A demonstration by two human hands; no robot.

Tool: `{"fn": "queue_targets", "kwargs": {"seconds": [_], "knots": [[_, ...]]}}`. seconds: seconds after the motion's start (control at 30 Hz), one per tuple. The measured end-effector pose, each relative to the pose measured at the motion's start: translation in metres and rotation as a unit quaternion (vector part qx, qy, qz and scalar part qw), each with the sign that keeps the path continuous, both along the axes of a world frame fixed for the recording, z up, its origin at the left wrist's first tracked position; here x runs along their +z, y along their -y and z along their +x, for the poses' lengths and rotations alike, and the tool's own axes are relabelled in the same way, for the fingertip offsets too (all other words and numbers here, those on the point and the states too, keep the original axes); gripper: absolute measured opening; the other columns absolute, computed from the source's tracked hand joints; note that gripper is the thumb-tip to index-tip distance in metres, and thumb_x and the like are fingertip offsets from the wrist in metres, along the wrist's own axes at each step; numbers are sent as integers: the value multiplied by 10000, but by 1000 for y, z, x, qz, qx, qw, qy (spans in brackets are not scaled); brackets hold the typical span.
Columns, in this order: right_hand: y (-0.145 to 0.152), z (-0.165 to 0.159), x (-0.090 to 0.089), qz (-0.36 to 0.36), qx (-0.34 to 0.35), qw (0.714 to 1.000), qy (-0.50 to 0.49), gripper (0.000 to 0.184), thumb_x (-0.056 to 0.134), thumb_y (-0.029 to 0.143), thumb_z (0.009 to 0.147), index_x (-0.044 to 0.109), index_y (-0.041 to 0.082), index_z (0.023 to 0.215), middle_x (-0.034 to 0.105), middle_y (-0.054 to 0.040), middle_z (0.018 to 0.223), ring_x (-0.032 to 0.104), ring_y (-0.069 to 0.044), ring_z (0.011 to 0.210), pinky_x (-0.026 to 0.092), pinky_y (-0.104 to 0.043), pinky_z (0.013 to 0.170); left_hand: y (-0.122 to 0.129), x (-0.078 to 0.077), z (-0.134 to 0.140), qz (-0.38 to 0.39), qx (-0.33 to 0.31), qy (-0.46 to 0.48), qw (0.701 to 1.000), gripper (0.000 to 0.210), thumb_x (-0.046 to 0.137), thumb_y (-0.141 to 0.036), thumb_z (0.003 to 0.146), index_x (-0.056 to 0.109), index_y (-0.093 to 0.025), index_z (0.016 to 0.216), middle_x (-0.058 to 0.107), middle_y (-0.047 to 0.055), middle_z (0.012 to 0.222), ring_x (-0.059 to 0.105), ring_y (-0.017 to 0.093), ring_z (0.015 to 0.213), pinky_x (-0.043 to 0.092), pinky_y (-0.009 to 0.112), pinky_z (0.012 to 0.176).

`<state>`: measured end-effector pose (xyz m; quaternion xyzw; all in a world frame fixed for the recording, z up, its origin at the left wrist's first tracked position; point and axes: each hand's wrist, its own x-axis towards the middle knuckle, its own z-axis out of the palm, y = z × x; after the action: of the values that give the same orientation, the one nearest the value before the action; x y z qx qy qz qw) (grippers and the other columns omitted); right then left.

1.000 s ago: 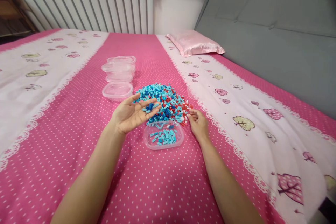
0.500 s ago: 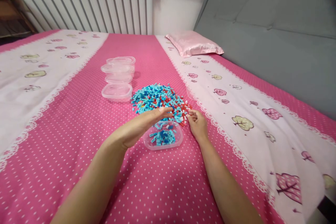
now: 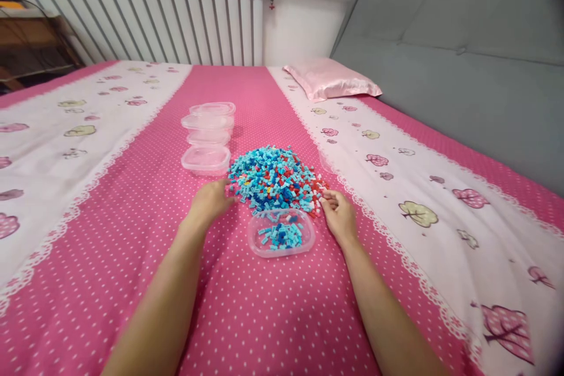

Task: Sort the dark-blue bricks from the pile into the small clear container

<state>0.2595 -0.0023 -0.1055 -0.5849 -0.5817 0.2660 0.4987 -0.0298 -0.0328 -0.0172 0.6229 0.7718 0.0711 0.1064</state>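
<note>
A heap of small toy building bricks (image 3: 273, 179), mostly light and dark blue with red and a few white, pink and yellow ones, lies on the bed. In front of it a clear plastic container (image 3: 253, 242) holds blue bricks. My left hand (image 3: 211, 202) is at the heap's left edge, thumb apart from the fingers, with no brick visibly held; its fingertips are partly blurred. At the right edge, beside the red and white bricks, my right hand (image 3: 340, 216) has its fingers curled in a pinch. What is between those fingertips is too small to make out.
Several clear plastic containers (image 3: 205, 158) stand in a row left of the heap. A faint clear plastic piece (image 3: 326, 161) lies to its right. A pink pillow (image 3: 332, 78) rests near the grey headboard (image 3: 440, 59). Behind the bed is a white radiator (image 3: 154, 23).
My left hand has moved left and back from above the container to the heap's left edge. My right hand stays by the right edge, fingers still curled. The view has shifted slightly.
</note>
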Motion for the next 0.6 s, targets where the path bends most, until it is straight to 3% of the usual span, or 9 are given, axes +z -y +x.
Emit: {"fn": "queue_targets", "kwargs": {"seconds": [0.2, 0.43, 0.6], "knots": [[-2, 1, -2, 5, 1, 1000, -1, 290, 542, 340, 716, 610, 150, 924, 645, -89, 891, 563, -166, 690, 488, -336, 684, -11, -19, 3, 25, -48, 56, 997, 575, 688, -354, 585, 537, -119, 1088, 623, 92, 903, 579, 228, 830, 432, 314, 750], [-2, 1, -4, 7, 2, 1000, -2, 286, 545, 333, 718, 612, 146, 924, 648, -89, 883, 570, -168, 700, 489, -332, 684, -11, -24, 13, 21, -66, 162, 984, 336, 684, -271, 550, 505, -169, 815, 550, -8, 705, 538, 156, 642, 409, 262, 589], [-2, 1, -4, 4, 4, 1000, -1, 288, 546, 334, 715, 615, 141, 917, 649, -92, 878, 570, -166, 688, 489, -328, 678, -10, -25, 17, 47, -66, 164, 983, 395, 681, -233, 548, 506, -172, 897, 554, -10, 729, 538, 153, 639, 402, 265, 602]]}}
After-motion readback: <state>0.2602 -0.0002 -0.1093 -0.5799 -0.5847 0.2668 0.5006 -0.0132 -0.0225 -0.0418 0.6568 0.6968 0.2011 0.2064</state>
